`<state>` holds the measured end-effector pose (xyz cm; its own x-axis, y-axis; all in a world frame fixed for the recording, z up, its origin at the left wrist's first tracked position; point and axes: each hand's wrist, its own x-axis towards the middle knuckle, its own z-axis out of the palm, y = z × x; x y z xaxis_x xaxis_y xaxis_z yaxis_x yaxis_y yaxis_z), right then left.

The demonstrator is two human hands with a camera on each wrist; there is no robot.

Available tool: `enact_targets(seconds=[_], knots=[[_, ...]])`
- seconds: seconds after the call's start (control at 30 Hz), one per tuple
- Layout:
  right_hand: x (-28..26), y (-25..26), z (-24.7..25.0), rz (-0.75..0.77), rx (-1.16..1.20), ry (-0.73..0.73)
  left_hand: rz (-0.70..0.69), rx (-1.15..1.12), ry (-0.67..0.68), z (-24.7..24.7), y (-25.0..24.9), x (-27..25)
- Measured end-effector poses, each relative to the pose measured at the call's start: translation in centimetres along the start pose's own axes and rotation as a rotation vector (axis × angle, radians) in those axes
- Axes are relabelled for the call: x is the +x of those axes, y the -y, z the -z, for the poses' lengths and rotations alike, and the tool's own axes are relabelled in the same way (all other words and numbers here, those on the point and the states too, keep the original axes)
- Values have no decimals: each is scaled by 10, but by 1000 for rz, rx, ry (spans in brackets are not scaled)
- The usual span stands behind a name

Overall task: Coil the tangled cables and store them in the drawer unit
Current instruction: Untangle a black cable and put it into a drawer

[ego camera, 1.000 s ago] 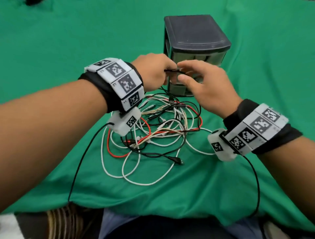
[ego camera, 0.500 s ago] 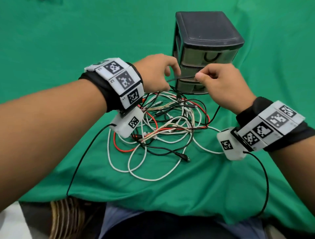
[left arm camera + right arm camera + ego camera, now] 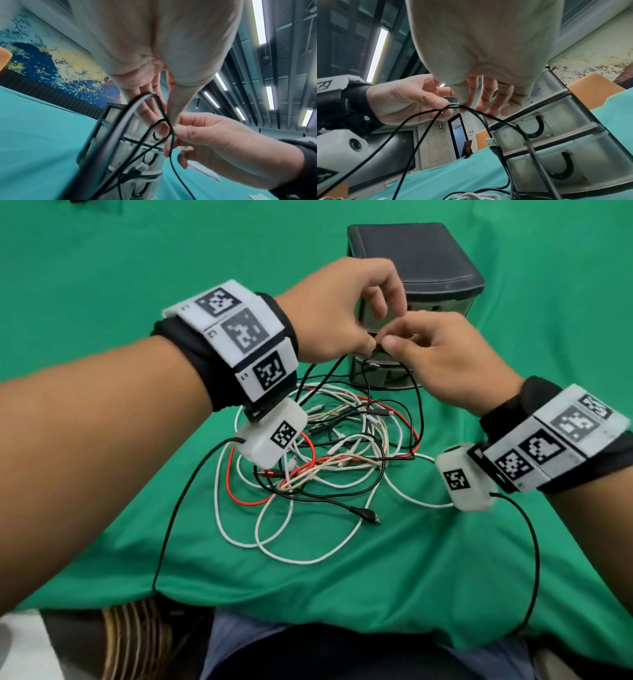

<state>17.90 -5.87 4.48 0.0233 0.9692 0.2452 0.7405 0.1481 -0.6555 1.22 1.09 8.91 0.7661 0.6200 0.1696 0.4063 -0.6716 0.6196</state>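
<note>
— One black cable (image 3: 416, 419) is lifted from the tangled cables (image 3: 329, 453) on the green cloth (image 3: 394, 570), correct?
— Yes. Both hands pinch it at the same spot, just in front of the drawer unit (image 3: 424, 265).
— How do the hands grip?
— Left hand (image 3: 337, 316) pinches it between thumb and forefinger; right hand (image 3: 448, 357) does likewise, fingertips meeting. Black loops hang down into the white and red tangle.

Black wristbands (image 3: 513, 402), white marker tags, perhaps a ring.
</note>
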Motion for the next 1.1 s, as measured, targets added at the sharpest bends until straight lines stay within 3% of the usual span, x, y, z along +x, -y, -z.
enact_targets(seconds=[0.33, 0.5, 0.8, 0.97, 1.1], knots=[[-1, -4, 5, -52, 59, -67, 249, 113, 107, -13, 34, -2], [-10, -6, 2, -94, -68, 93, 384, 374, 64, -14, 61, 1], [-11, -12, -4, -123, -134, 231, 718, 443, 70, -16, 100, 3], [-10, -12, -9, -134, -135, 246, 734, 613, 264, -22, 110, -4], [-9, -12, -11, -137, -139, 249, 694, 573, 201, -23, 106, -6]])
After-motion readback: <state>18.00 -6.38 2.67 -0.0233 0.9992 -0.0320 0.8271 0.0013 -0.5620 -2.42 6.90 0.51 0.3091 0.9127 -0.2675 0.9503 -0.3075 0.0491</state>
